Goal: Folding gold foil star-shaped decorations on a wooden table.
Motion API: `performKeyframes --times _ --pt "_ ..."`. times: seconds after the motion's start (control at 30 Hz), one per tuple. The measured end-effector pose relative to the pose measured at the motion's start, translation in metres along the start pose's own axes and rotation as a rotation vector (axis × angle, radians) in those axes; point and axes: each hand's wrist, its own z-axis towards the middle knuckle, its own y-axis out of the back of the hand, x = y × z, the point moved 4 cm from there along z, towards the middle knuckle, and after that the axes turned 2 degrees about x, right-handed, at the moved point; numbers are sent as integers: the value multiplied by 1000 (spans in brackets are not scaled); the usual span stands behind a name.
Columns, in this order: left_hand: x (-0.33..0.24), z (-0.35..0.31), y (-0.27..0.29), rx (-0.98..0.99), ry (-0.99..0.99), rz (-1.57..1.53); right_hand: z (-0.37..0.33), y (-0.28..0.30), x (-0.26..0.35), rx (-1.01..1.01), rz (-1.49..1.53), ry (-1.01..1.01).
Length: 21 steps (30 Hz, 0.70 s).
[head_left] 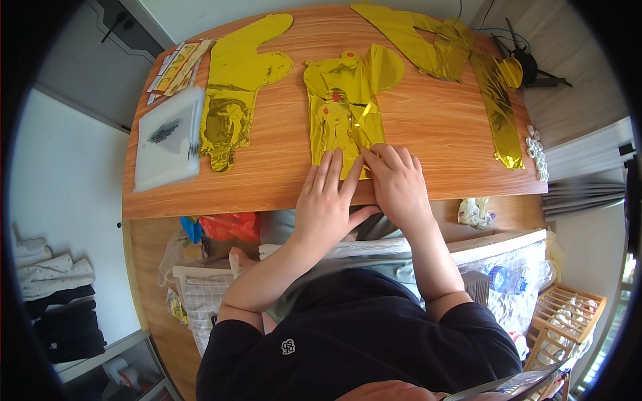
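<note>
A flat, folded gold foil balloon (pixel 324 127) with small red spots lies in front of me near the table's front edge. My left hand (pixel 328 200) rests on its lower end, with the fingers stretched out and the thumb apart. At the lower right edge of the same balloon is my right hand (pixel 399 184), its fingers bent and thumb and forefinger close together on the foil. Part of that grip is hidden by the hand itself. Another flat gold foil balloon (pixel 234 73) lies to the left, and a third gold foil balloon (pixel 441 53) spreads across the far right.
At the table's left stand a stack of clear plastic bags (pixel 170 144) and some printed cards (pixel 177 70). A black stand (pixel 525 63) with cables sits at the back right. Small white pieces (pixel 536 154) line the right edge. Below are a red bag (pixel 231 226) and a wooden rack (pixel 568 314).
</note>
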Motion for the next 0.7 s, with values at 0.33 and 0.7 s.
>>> performKeyframes --times 0.33,0.7 --pt "-4 3 -2 7 23 25 -4 6 -4 -72 107 -89" --pt "-7 3 -4 49 22 67 -8 10 -6 0 158 -67"
